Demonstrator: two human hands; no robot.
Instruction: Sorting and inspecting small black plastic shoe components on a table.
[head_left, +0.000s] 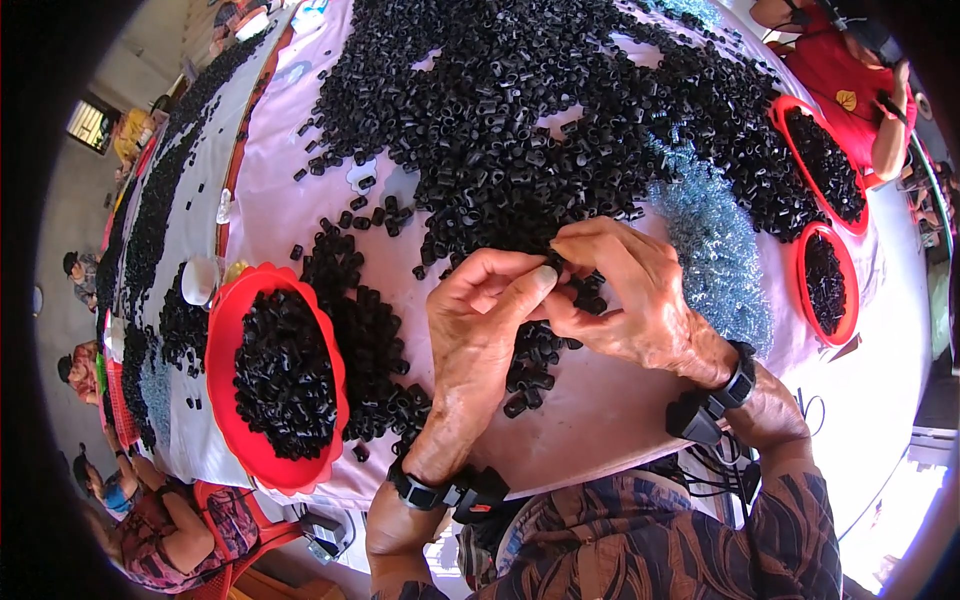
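Note:
My left hand [482, 312] and my right hand [632, 292] meet fingertip to fingertip above the table. The left thumb and forefinger are pinched together, and the right fingers curl in against them. Something small and dark seems to sit between the tips, but it blends with the black pieces behind. Just beyond my hands spreads a large heap of small, hollow black plastic pieces [500, 160]. More of these pieces lie under and beside my fingers. To the right of my right hand is a mound of shiny blue-silver small parts [715, 255], too fine to tell apart.
A red scalloped basin [228, 425] full of black pieces stands at left, near a white cup [200, 281]. Two red trays [838, 335] with black pieces sit at right, beside a person in a red shirt [825, 75]. Other people sit along another table at left.

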